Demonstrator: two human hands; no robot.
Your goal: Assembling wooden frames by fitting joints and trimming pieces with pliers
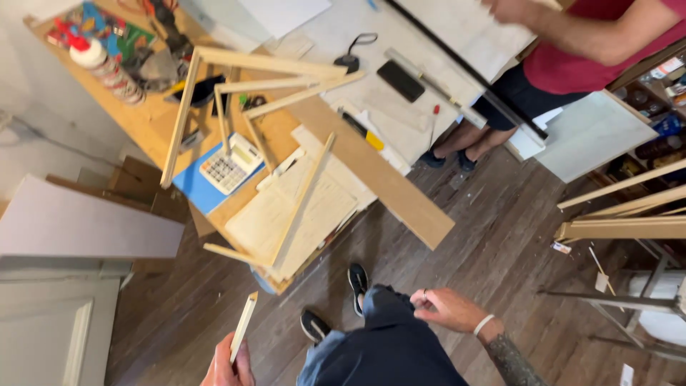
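While I stand back from the surface (153, 132), my left hand (227, 366) at the bottom of the frame is wrapped around the lower end of a thin wood strip (244, 325), which points up and slightly right, held clear of everything so its length stays free. My right hand (446, 309), lower centre-right, grasps nothing I can make out; its fingers curl loosely by my hip against the dark trousers (389, 343).

Above the strip, in the left half of the frame, more strips (264, 64) lie crossed on the surface, some propped over a calculator (230, 164) on a blue sheet (191, 187) and over papers (286, 214) that overhang the edge. A board (379, 171) runs diagonally beside them. In the upper right another person in a red shirt (572, 68) leans at a white panel (457, 28).
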